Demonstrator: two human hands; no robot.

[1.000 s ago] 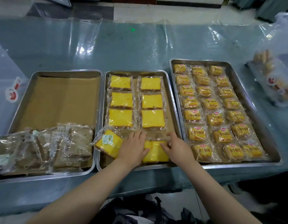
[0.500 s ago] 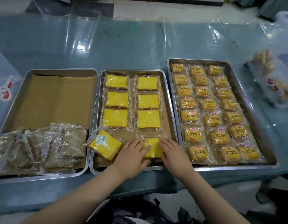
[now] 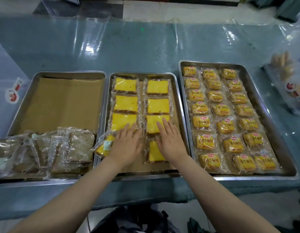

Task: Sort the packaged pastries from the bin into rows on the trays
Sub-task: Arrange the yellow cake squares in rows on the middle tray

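Note:
Three steel trays sit side by side. The middle tray holds yellow cake slices in clear wrappers, laid in two columns. My left hand lies flat and open over the front left of this tray, beside a tilted yellow slice that leans on the tray's left rim. My right hand lies flat, fingers spread, across a front yellow slice and the slice behind it. The left tray holds several brown wrapped pastries heaped at its front. The right tray is filled with small orange bread packs in three columns.
A bag of rolls lies on the table to the right of the trays. Clear plastic sheet covers the blue-grey table. A red-and-white sticker shows at the left. The left tray's back half shows bare brown paper.
Both hands slid forward from the tray's front edge and now press flat, further up over the third row. The front right slice, earlier covered by the hands, now shows between them.

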